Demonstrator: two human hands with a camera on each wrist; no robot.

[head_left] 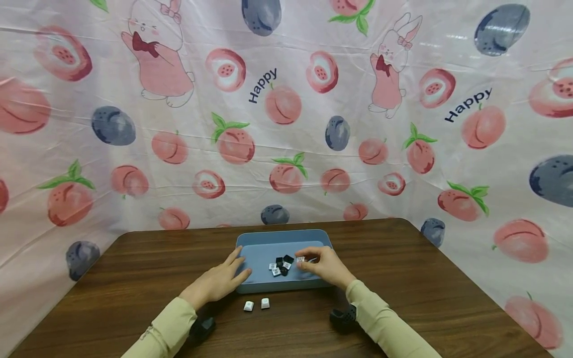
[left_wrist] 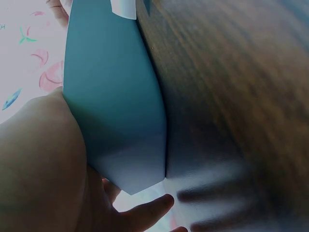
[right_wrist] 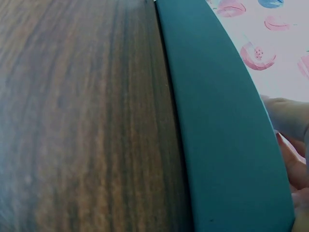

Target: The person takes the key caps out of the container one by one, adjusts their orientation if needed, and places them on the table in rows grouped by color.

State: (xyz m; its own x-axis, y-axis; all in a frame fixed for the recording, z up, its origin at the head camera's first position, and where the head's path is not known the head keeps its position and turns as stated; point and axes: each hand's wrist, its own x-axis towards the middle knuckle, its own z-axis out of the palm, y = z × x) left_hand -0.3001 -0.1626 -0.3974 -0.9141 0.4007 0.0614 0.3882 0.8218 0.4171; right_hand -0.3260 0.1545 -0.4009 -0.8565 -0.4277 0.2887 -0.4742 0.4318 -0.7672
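A shallow blue tray [head_left: 295,286] lies on the table, with a cluster of small black and white keycaps [head_left: 276,272] inside, near its middle. My right hand [head_left: 326,267] reaches over the tray's right side and pinches a white keycap [head_left: 300,259] between thumb and fingers. At the tray's left side my left hand [head_left: 217,282] rests with fingers spread, the thumb over the rim. The left wrist view shows the tray's outer wall [left_wrist: 113,77] beside that hand. In the right wrist view the tray wall [right_wrist: 227,125] hides most of the right fingers.
Two white keycaps, one at left [head_left: 248,306] and one at right [head_left: 265,303], sit on the brown wooden table [head_left: 286,333] in front of the tray. Black wrist devices show at both forearms. A fruit-and-rabbit printed curtain [head_left: 286,139] hangs behind the table.
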